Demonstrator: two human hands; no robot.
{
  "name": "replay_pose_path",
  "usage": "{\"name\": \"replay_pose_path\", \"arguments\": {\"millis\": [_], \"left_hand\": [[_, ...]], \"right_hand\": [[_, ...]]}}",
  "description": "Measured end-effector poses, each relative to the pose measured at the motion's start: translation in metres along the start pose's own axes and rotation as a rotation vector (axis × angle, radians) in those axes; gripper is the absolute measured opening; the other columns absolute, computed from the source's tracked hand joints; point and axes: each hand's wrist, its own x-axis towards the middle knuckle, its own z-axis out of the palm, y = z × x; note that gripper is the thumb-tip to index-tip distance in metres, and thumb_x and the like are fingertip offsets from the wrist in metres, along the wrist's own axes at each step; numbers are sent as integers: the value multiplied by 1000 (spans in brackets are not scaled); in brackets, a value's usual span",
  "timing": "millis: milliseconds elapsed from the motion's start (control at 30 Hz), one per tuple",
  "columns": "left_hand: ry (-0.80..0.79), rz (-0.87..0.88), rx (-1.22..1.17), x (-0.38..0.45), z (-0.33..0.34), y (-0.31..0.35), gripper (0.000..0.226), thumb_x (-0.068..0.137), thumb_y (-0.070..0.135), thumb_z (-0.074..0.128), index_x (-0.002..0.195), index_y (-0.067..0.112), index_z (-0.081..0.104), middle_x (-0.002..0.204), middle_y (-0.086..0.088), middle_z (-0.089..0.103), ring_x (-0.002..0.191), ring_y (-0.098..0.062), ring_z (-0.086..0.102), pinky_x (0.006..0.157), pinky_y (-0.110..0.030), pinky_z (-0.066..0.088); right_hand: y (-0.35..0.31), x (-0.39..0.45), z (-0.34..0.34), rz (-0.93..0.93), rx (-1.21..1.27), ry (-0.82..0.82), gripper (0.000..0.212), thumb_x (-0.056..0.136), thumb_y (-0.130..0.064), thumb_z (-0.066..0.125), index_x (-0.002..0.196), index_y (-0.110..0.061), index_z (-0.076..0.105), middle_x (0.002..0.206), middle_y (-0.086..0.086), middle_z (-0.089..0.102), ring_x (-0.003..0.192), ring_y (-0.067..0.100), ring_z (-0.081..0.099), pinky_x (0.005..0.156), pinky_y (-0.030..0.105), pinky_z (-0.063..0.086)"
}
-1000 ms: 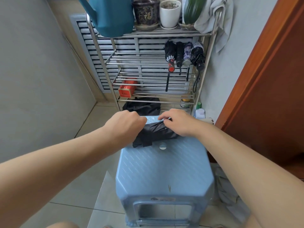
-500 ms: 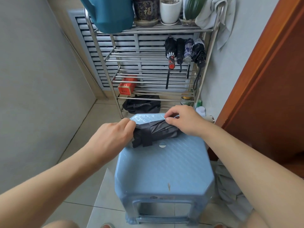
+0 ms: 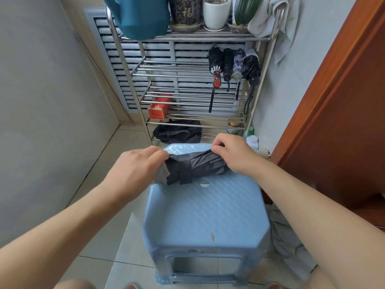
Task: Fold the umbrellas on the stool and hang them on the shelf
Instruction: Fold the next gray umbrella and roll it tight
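A folded black umbrella (image 3: 198,166) lies across the far end of the light blue plastic stool (image 3: 206,215), with its strap wrapped round the middle. My left hand (image 3: 137,170) grips its left end. My right hand (image 3: 233,154) pinches the fabric at its right end. Behind the stool stands a metal wire shelf (image 3: 187,67). Several folded umbrellas (image 3: 234,64) hang by their handles from the shelf's upper right rail.
Plant pots (image 3: 215,13) and a teal watering can (image 3: 141,15) stand on the shelf's top tier, with a grey cloth (image 3: 277,19) draped at its right post. A red tin (image 3: 159,109) and a black bag (image 3: 179,131) sit lower. A wooden door (image 3: 337,101) is at the right, a wall at the left.
My left hand has slid leftward along the umbrella to its left end, uncovering the strap. My right hand stays on the right end. The view has tilted down a little.
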Motion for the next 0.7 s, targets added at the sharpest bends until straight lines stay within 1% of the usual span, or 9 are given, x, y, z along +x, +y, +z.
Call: {"name": "replay_pose_path", "arguments": {"millis": [67, 133, 200, 300, 367, 467, 567, 633, 700], "left_hand": [[-8, 138, 118, -5, -2, -2, 31, 77, 5, 42, 96, 5, 67, 93, -9, 65, 57, -33, 54, 42, -39, 47], [11, 122, 107, -7, 0, 0, 29, 77, 3, 41, 92, 5, 65, 94, -9, 64, 55, -33, 51, 39, -38, 45], [16, -38, -23, -5, 5, 5, 23, 86, 9, 43, 92, 10, 65, 93, -4, 63, 60, -33, 55, 46, -40, 49], [12, -469, -415, 11, 5, 6, 20, 101, 23, 58, 87, 21, 71, 83, 7, 68, 72, -18, 62, 64, -31, 51], [-49, -677, -618, 19, 4, 6, 20, 99, 24, 63, 81, 24, 71, 76, 5, 70, 66, -10, 58, 60, -23, 44], [-74, -720, -701, 20, 0, 9, 18, 94, 12, 59, 84, 24, 68, 83, -2, 72, 66, -10, 56, 55, -19, 40], [-162, -746, -855, 13, -6, 10, 20, 79, 20, 55, 97, 27, 63, 101, -2, 70, 81, -18, 62, 67, -27, 47], [-231, -727, -862, 11, -8, 12, 27, 75, 26, 54, 102, 30, 60, 107, 0, 65, 88, -19, 61, 72, -29, 47], [-220, -686, -836, 15, -6, 13, 19, 85, 21, 62, 101, 29, 60, 107, 0, 61, 86, -14, 57, 67, -27, 45]], "right_hand": [[1, 0, 3, -10, -43, 12, 15, 103, -21, 54, 89, -22, 59, 91, -13, 58, 93, 15, 54, 81, 33, 43], [2, -1, 6, -26, -80, 20, 16, 104, -19, 51, 89, -20, 56, 90, -13, 55, 93, 17, 52, 81, 34, 42], [1, 1, 7, -29, -108, 12, 15, 104, -19, 49, 90, -19, 56, 91, -12, 55, 94, 17, 52, 81, 34, 40], [-2, 6, 6, -17, -123, -18, 13, 104, -19, 50, 95, -23, 59, 97, -9, 59, 99, 18, 53, 83, 33, 40], [-3, 7, 2, -6, -62, -42, 16, 103, -20, 50, 100, -29, 63, 102, -10, 64, 101, 15, 56, 87, 33, 45], [-6, 6, -4, 0, 26, -99, 22, 98, -18, 56, 102, -33, 72, 102, -15, 69, 101, 10, 62, 89, 27, 49], [-8, 7, -5, 33, 70, -107, 24, 92, -14, 59, 100, -30, 75, 99, -14, 71, 99, 8, 64, 83, 20, 48], [-9, 7, -3, 49, 67, -90, 22, 91, -16, 60, 98, -29, 75, 97, -14, 71, 96, 10, 64, 81, 22, 49], [-10, 8, -2, 57, 62, -86, 22, 91, -17, 59, 99, -29, 76, 97, -14, 72, 95, 10, 64, 84, 28, 51]]}}
